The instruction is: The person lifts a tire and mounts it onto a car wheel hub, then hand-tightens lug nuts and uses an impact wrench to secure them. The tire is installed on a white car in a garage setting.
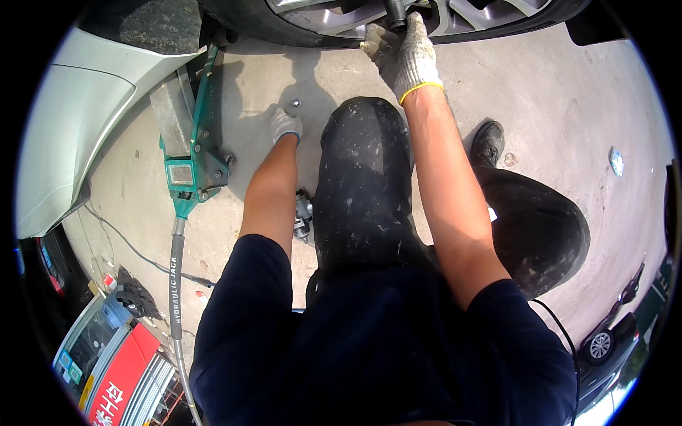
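— Where does this frame find you?
— Crouched at a car wheel (455,21), your gloved right hand (403,57) at a dark cylindrical tool (396,14) in front of the spokes, thumb and fingers on either side; how firmly they pinch it, one cannot tell.
— And your left hand (286,126)?
— Gloved, low over the concrete (256,74), just beside a small shiny metal piece (297,103). Its fingers look curled; whether they hold anything is hidden. A green floor jack (202,170) stands to your left.
— Which step is this?
— Apparently tool work at the wheel's face. Your next move seems to call for a steady tool, square to the wheel.
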### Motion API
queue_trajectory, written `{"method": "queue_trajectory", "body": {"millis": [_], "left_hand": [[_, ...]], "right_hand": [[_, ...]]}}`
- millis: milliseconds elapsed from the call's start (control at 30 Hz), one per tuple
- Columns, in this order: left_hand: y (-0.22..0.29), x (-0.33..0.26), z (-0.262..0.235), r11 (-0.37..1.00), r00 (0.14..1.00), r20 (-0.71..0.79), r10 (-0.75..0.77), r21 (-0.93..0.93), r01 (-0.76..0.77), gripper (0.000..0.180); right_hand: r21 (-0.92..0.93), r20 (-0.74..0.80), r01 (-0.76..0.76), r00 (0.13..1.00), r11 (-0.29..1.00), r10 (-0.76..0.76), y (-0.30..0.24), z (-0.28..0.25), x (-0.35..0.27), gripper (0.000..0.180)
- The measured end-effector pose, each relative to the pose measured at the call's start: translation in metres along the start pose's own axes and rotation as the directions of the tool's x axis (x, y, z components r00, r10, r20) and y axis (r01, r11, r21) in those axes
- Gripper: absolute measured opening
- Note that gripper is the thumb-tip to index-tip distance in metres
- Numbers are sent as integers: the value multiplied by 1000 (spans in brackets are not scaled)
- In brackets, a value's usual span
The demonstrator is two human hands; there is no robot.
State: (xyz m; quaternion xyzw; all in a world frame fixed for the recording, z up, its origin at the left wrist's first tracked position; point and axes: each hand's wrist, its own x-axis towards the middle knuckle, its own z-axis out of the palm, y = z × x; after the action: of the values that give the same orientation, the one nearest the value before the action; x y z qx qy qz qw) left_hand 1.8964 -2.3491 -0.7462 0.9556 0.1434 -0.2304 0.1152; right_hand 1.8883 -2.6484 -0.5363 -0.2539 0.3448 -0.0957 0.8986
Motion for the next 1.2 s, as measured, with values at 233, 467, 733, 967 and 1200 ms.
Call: {"method": "queue_trajectory", "body": {"millis": [233, 467, 733, 967, 1200], "left_hand": [[-18, -14, -1, 994, 996, -67, 50, -98, -57, 42], [-33, -91, -13, 879, 992, -6, 128, -462, -116, 40], [-83, -151, -23, 534, 990, 142, 5, -837, 117, 25], [-38, -168, -67, 475, 997, 82, 12, -877, 67, 22], [2, -154, -101, 362, 993, -6, 119, -931, -49, 16]], "right_hand": [[200, 0, -148, 989, 969, 151, -7, 6, -6, 48], [-107, -82, 7, 996, 994, -16, -12, 6, -8, 47], [68, -73, -108, 991, 992, 112, -17, 7, -13, 46], [257, 44, -278, 960, 926, 276, -17, -1, -9, 38], [-15, -71, -31, 997, 999, 30, -1, -5, 13, 50]]}}
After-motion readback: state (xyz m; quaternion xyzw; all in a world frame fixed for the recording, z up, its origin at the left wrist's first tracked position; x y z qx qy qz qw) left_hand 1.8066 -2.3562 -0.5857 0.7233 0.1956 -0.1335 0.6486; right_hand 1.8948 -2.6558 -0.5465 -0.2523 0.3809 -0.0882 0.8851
